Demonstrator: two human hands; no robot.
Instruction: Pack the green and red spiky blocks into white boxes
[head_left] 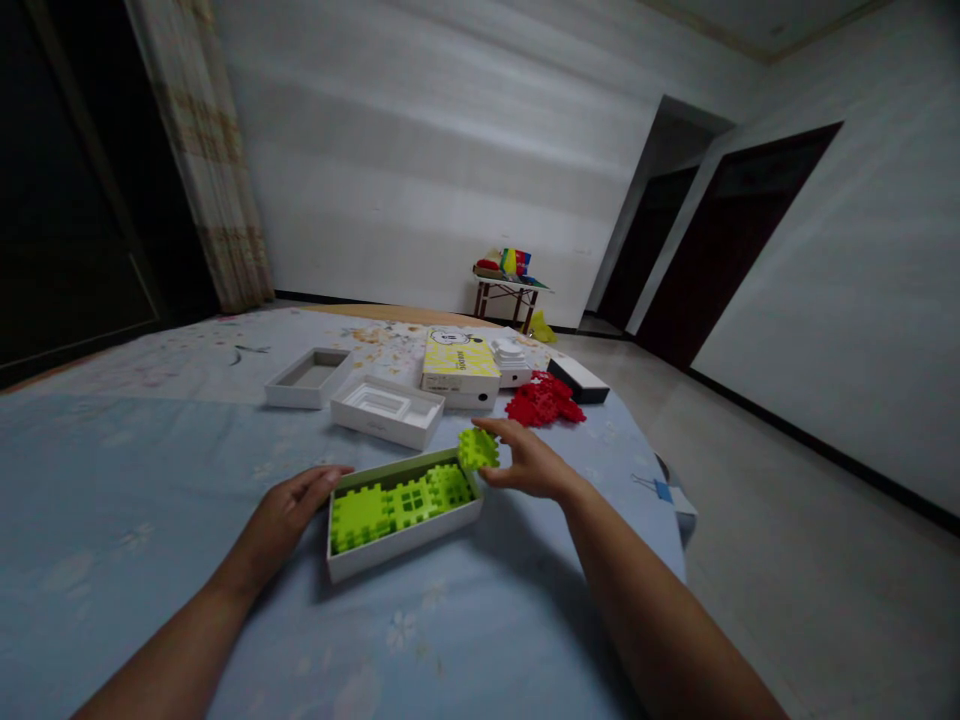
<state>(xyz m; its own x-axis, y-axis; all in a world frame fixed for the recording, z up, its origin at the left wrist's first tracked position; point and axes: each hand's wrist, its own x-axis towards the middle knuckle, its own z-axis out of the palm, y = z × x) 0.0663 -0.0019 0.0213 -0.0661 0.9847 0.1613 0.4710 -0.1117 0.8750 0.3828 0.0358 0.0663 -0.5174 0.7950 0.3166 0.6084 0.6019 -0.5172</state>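
A white open box (409, 541) sits near the middle of the table with several bright green interlocking plastic tiles (411, 503) inside, one with a window-like grid. My left hand (295, 500) grips the left end of this box, its fingers over the far corner. Above the box's right end, my right hand (529, 461) pinches a green notched tile (478, 449) between thumb and fingers. That tile is tilted and close over the right rim.
Behind the box are two empty white trays (306, 378) (388, 410), a yellow-and-white carton (460, 368), white stacked pieces (510, 358), a heap of red tiles (543, 400) and a black-and-white box (578, 381). A blue clip (662, 490) is at the right edge.
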